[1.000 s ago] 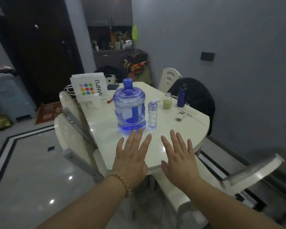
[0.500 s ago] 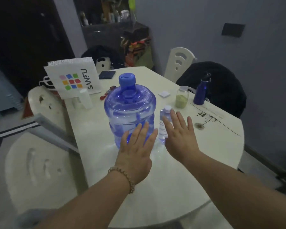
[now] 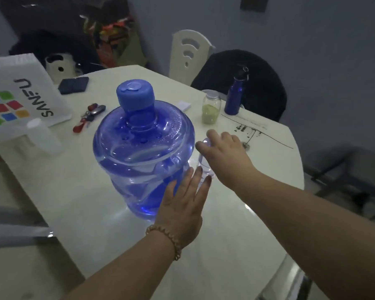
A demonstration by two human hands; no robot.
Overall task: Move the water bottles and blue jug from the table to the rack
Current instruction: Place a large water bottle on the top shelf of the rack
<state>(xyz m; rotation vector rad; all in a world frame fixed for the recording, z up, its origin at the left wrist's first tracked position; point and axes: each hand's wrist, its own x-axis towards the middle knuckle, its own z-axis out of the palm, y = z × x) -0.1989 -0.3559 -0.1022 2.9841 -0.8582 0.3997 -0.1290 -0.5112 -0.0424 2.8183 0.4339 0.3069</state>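
the first pick-up is in hand; the right hand [image 3: 223, 152] curls over the small clear bottle [image 3: 205, 167] beside the blue jug [image 3: 143, 152] on the table [image 3: 236, 234], grip unclear; left hand [image 3: 182, 211] spread flat; next, close and lift.

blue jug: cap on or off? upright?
Cap on and upright. The blue jug stands on its base on the table, with the blue cap seated over its neck.
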